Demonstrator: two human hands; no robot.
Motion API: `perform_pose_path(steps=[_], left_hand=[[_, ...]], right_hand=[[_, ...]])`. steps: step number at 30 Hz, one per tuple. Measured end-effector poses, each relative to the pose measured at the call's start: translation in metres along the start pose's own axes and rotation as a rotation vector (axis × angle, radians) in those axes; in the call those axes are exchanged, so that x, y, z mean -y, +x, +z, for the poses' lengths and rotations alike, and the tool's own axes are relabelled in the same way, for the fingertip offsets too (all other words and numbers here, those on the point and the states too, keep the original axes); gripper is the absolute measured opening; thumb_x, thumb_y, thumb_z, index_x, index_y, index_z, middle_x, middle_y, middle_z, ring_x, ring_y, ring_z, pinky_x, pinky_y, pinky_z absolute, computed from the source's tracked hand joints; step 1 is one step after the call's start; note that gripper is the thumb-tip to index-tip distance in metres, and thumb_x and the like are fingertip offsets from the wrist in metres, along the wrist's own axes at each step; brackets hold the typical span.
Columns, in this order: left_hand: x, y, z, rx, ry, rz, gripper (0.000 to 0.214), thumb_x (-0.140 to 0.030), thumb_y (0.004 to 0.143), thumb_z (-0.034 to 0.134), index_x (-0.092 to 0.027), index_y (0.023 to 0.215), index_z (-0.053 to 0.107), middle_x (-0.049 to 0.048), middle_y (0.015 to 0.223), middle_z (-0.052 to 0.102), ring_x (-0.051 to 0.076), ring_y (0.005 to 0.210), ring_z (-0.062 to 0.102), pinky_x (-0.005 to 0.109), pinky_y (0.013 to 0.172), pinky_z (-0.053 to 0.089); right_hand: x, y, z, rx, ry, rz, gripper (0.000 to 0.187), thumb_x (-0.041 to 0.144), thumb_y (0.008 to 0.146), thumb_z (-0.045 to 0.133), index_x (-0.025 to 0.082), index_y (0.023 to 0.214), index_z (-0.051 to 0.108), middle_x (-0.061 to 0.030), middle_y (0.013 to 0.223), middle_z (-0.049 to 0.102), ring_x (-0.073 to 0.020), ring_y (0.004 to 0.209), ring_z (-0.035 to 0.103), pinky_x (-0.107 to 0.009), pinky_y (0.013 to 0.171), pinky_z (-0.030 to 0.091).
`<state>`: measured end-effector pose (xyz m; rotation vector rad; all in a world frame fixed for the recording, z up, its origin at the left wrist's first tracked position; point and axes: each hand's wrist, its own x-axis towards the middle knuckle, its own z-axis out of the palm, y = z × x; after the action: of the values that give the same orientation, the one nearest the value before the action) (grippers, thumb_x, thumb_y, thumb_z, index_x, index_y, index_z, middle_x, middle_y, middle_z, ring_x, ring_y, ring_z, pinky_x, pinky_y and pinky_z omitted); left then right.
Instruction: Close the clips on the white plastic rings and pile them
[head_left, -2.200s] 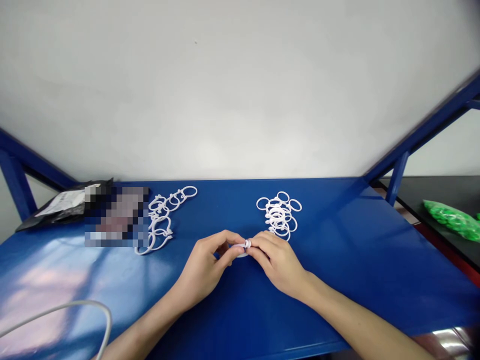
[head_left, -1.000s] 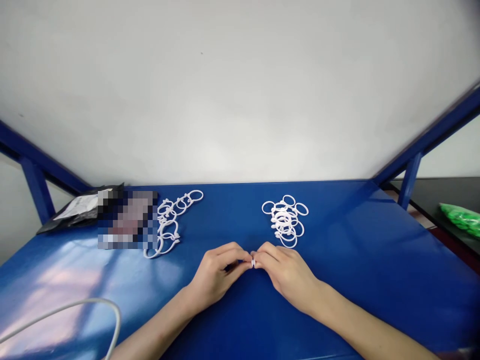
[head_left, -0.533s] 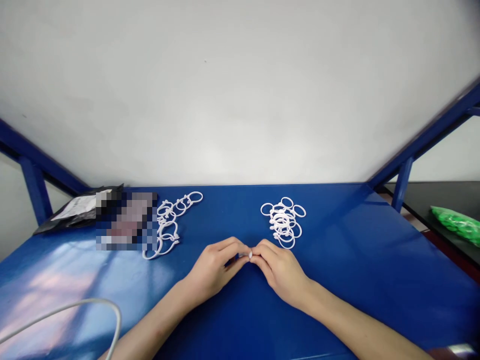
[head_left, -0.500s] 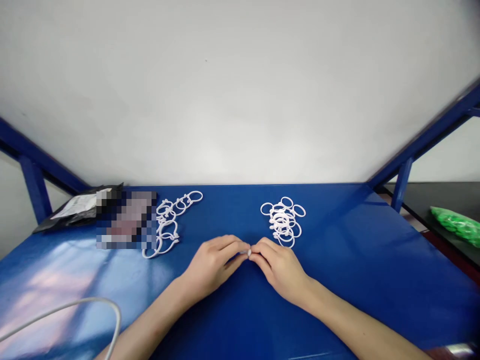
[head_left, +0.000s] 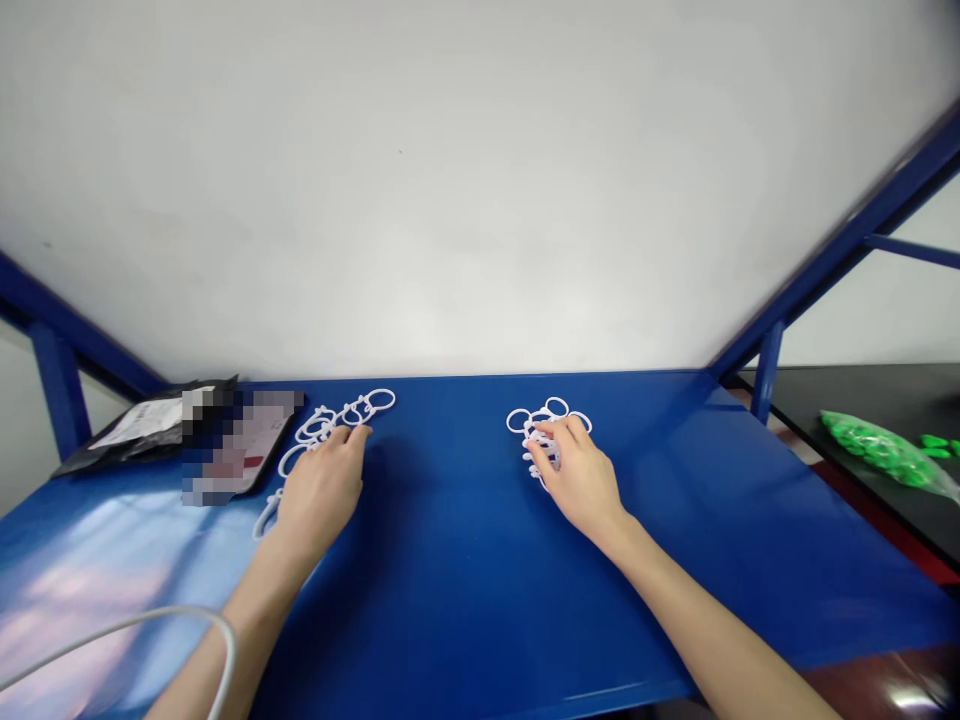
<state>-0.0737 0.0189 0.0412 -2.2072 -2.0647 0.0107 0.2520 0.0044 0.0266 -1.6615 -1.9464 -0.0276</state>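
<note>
On the left of the table lies a loose chain of white plastic rings (head_left: 381,400) with small knob-like joints. My left hand (head_left: 322,485) rests over the chain's middle with its fingers curled down around it, and part of the chain is hidden beneath. A pile of similar white rings (head_left: 519,421) lies right of the middle. My right hand (head_left: 581,475) reaches over this pile from the right, thumb and forefinger apart around some rings. The hand covers much of the pile.
A blue table (head_left: 450,560) meets a pale wall. At the left are a black plastic parcel (head_left: 142,425) and a partly blurred flat item (head_left: 262,430). A white cable (head_left: 150,615) loops in front. On a dark surface at right lies a bag of green pieces (head_left: 877,450).
My hands, which met mid-table pinching a small white piece, have parted. The left moved left onto the chain, the right up to the pile. The chain's near end shifted left.
</note>
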Motion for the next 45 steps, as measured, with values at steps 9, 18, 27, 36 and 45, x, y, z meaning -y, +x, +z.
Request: perform_pose_path(steps=[9,18,27,36,45], left_hand=[[-0.018,0.001,-0.002,-0.185,-0.665,0.155,0.033,-0.018,0.089,0.047,-0.021,0.116,0.066,0.0064,0.106,0.065,0.018,0.075,0.066,0.031,0.071,0.053],[-0.071,-0.023,-0.004,0.236,-1.52,0.039,0.029,-0.036,0.082,0.073,-0.02,0.105,0.064,0.0013,0.087,0.064,0.014,0.074,0.062,0.026,0.069,0.051],[-0.083,-0.027,-0.005,0.381,-1.564,0.007,0.03,-0.047,0.088,0.068,-0.019,0.098,0.07,0.0034,0.089,0.072,0.018,0.085,0.067,0.029,0.081,0.052],[-0.083,-0.029,0.0,0.389,-1.435,0.159,0.033,-0.043,0.092,0.061,-0.019,0.114,0.067,0.0081,0.111,0.076,0.022,0.098,0.073,0.035,0.087,0.058],[-0.069,-0.024,0.0,0.068,-0.88,0.446,0.021,-0.031,0.095,0.058,-0.024,0.11,0.071,0.0053,0.105,0.073,0.021,0.096,0.066,0.038,0.09,0.053]], right_hand=[[0.032,-0.025,0.001,0.125,0.241,-0.285,0.027,0.032,0.105,0.051,0.019,0.124,0.064,-0.009,0.11,0.066,-0.0154,0.07,0.067,-0.031,0.062,0.059],[0.046,-0.035,0.005,0.259,0.295,-0.497,0.03,0.034,0.101,0.061,0.026,0.13,0.06,-0.0076,0.118,0.064,-0.0132,0.065,0.065,-0.032,0.062,0.058],[0.05,-0.034,0.016,0.318,0.373,-0.34,0.016,0.028,0.096,0.067,0.022,0.109,0.061,-0.0028,0.106,0.07,-0.0167,0.079,0.07,-0.032,0.073,0.057],[0.047,-0.028,0.014,0.313,0.402,-0.182,0.008,0.022,0.095,0.064,0.023,0.103,0.062,-0.0024,0.107,0.072,-0.0122,0.066,0.066,-0.026,0.062,0.049],[0.04,-0.028,0.02,0.297,0.451,-0.233,0.008,0.017,0.097,0.062,0.024,0.101,0.064,0.0018,0.088,0.074,-0.0127,0.066,0.068,-0.024,0.064,0.048]])
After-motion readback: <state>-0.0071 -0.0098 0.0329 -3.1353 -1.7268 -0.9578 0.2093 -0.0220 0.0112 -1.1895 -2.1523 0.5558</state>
